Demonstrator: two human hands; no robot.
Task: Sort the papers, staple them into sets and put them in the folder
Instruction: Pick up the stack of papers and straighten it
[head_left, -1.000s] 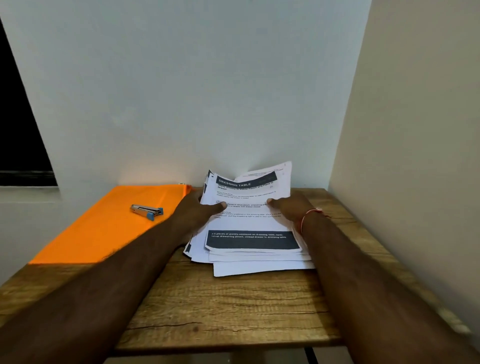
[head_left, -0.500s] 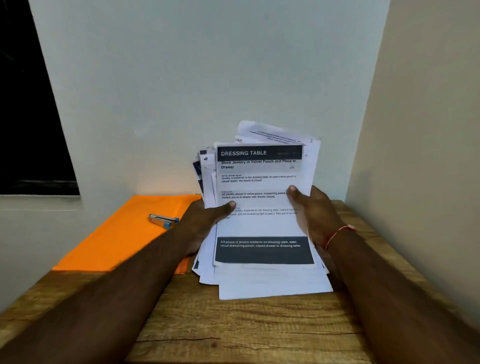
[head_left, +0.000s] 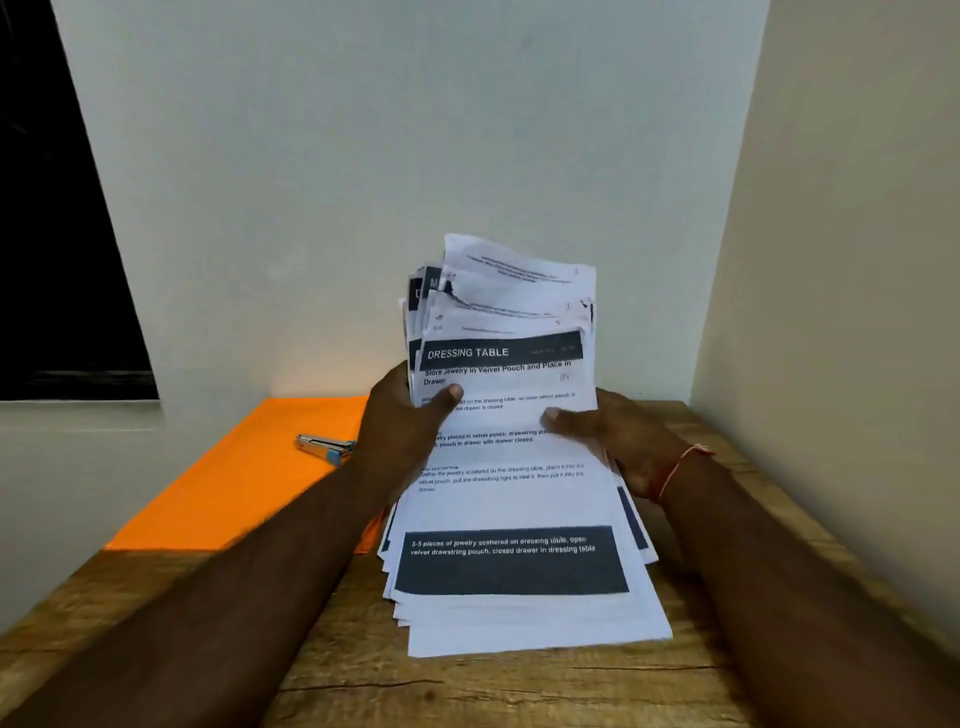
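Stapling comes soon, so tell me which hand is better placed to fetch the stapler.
Likely left: the stapler lies on the folder beside the left hand; the right hand grips the papers on the far side and would cross them.

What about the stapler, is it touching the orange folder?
Touching. The head view shows the stapler lying flat on the orange folder, orange surface all around it.
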